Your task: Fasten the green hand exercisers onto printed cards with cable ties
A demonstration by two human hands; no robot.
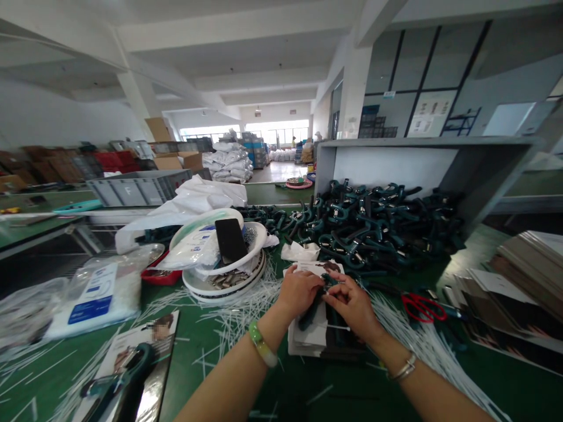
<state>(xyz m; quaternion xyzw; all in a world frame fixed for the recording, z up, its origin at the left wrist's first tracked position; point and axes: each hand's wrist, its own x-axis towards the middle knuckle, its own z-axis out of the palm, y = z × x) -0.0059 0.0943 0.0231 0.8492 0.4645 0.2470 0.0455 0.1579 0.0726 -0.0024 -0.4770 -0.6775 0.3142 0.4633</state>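
A dark green and black two-handled tool (311, 313) lies on a stack of printed cards (303, 346) in front of me. My left hand (299, 293) is closed around the tool's upper part, with its fingers bent over it. My right hand (350, 306) pinches close against the tool from the other side; whatever thin thing sits between its fingertips is too small to make out. A white cable tie (338, 327) sticks out below the right hand. At the lower left, another such tool (132, 375) rests on a printed card (165, 328).
A large heap of similar tools (365, 225) spills from a grey bin (479, 181). Loose cable ties (422, 346) cover the bench on both sides. Red-handled scissors (422, 308) and card stacks (523, 293) lie right. White bowls (189, 287), a phone (231, 240) and plastic bags (99, 293) stand left.
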